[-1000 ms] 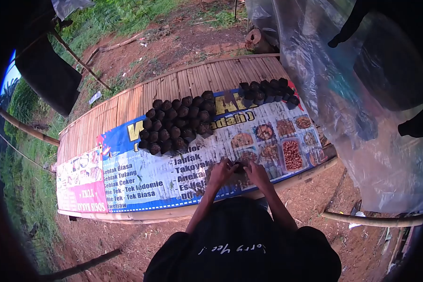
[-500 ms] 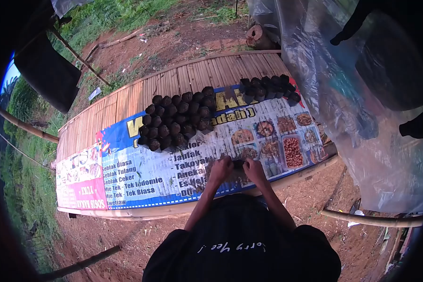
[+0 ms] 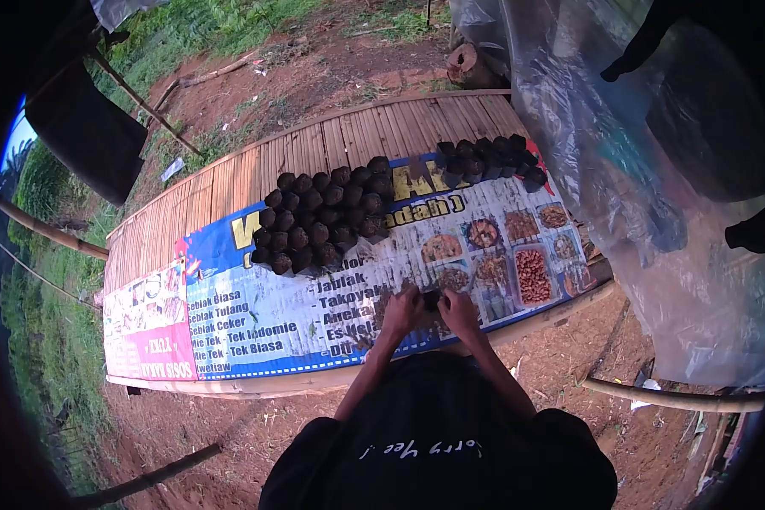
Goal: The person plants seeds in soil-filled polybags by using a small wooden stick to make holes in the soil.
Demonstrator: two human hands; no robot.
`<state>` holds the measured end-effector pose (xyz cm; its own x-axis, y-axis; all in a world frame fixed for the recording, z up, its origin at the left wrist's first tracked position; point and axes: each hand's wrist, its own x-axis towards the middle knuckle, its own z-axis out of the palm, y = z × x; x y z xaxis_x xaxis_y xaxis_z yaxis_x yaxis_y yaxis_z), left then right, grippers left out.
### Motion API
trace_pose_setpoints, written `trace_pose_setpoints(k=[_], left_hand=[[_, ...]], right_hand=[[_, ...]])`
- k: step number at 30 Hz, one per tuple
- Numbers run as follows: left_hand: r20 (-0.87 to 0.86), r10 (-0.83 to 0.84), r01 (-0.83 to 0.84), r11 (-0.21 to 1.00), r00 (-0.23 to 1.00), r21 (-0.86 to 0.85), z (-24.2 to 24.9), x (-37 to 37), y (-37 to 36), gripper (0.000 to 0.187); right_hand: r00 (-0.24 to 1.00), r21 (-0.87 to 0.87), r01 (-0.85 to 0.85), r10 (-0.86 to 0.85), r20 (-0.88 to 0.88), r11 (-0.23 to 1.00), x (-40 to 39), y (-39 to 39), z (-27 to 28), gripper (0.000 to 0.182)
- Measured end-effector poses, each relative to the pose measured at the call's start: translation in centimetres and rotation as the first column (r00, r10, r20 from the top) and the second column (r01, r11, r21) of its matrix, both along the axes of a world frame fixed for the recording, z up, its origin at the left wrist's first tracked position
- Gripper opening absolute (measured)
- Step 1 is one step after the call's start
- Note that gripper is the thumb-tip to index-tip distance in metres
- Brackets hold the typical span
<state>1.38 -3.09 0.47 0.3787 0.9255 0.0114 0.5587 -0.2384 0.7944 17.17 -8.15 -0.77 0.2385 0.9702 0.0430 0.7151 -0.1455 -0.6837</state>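
Observation:
My left hand (image 3: 403, 307) and my right hand (image 3: 457, 308) are close together over the front part of a printed banner (image 3: 246, 314). Between them is a small black planting bag (image 3: 432, 300), its sides pinched by closed fingers. Dark soil is spread on the banner around my hands. Beyond, to the left, a block of black planting bags (image 3: 319, 217) filled with soil stands packed in rows. A smaller cluster of black bags (image 3: 484, 161) sits at the far right of the banner.
The banner covers a bamboo-slat table (image 3: 229, 183). Clear plastic sheeting (image 3: 603, 195) hangs along the right side. Dark cloth (image 3: 85, 127) hangs at the upper left, near bamboo poles (image 3: 51, 229). A cut log (image 3: 467, 64) lies behind the table.
My hands stay in nearly the same place, with the right hand's fingers shifting slightly at the bag. The whole view moves slightly; the bag groups look unchanged.

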Motion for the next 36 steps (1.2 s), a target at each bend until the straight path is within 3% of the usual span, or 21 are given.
trace_pose_setpoints(k=[2,5,8,10,14,17,23,25,27,30,31,33,34,36], left_hand=[[-0.053,0.009,-0.011,0.999,0.999,-0.036,0.5,0.0,0.2,0.016],[0.044,0.04,-0.04,0.999,0.998,0.002,0.4,-0.5,-0.6,0.016],[0.02,0.053,-0.053,0.998,0.998,0.018,-0.5,-0.7,-0.2,0.016],[-0.023,0.046,-0.048,0.998,0.999,-0.051,-0.5,-0.9,-0.2,0.017],[0.056,0.082,-0.082,0.997,0.995,-0.012,0.8,-1.3,-0.8,0.019],[-0.05,0.093,-0.093,0.996,0.994,0.013,-0.9,-1.6,-1.3,0.027],[-0.016,0.107,-0.107,0.994,0.994,0.028,-0.2,-2.5,-1.8,0.029],[-0.083,0.118,-0.12,0.992,0.99,-0.024,-2.6,-2.8,-2.1,0.031],[-0.062,0.129,-0.131,0.991,0.99,-0.02,-2.2,-3.0,-2.3,0.034],[-0.139,0.105,-0.109,0.994,0.985,-0.02,-1.2,-3.3,-2.4,0.037],[-0.136,0.11,-0.112,0.994,0.985,-0.009,-1.6,-3.2,-2.2,0.037],[-0.038,0.101,-0.091,0.975,0.994,0.203,-1.7,-3.1,-1.8,0.034],[-0.043,0.1,-0.089,0.974,0.994,0.207,-1.6,-3.0,-1.5,0.034],[-0.064,0.064,-0.049,0.976,0.996,0.211,-1.2,-2.6,-1.3,0.027]], right_hand=[[1.0,-0.054,-0.01,0.01,0.01,0.998,0.0,0.3,-0.2,0.017],[0.997,0.037,-0.014,0.011,0.07,0.999,-0.4,-0.3,0.0,0.018],[0.998,0.071,0.0,-0.004,0.056,0.997,-0.5,0.1,-0.7,0.018],[1.0,0.003,0.01,-0.01,-0.022,1.0,-0.6,0.4,-0.7,0.018],[0.994,0.149,0.031,-0.047,0.102,0.988,-0.9,0.0,0.8,0.017],[0.995,-0.038,-0.019,0.023,0.1,0.999,-0.9,0.2,0.0,0.017],[0.99,0.138,-0.037,0.018,0.138,0.99,-1.8,-0.1,-0.5,0.019],[0.998,0.003,-0.049,0.049,0.029,0.999,-1.4,-0.2,-2.2,0.021],[0.998,0.004,-0.008,0.008,0.061,1.0,-1.6,-0.5,-2.3,0.026],[0.982,0.044,0.047,-0.054,0.182,0.998,-2.4,-1.8,0.4,0.037],[0.959,-0.051,0.033,-0.018,0.283,0.998,-2.5,-2.3,0.4,0.041],[0.907,-0.155,0.029,0.04,0.42,0.987,-2.8,-2.6,-0.6,0.048],[0.909,-0.152,0.029,0.037,0.414,0.988,-2.8,-2.4,-1.3,0.048],[0.992,-0.303,0.03,0.009,0.128,0.952,-2.7,-2.4,-2.5,0.044]])
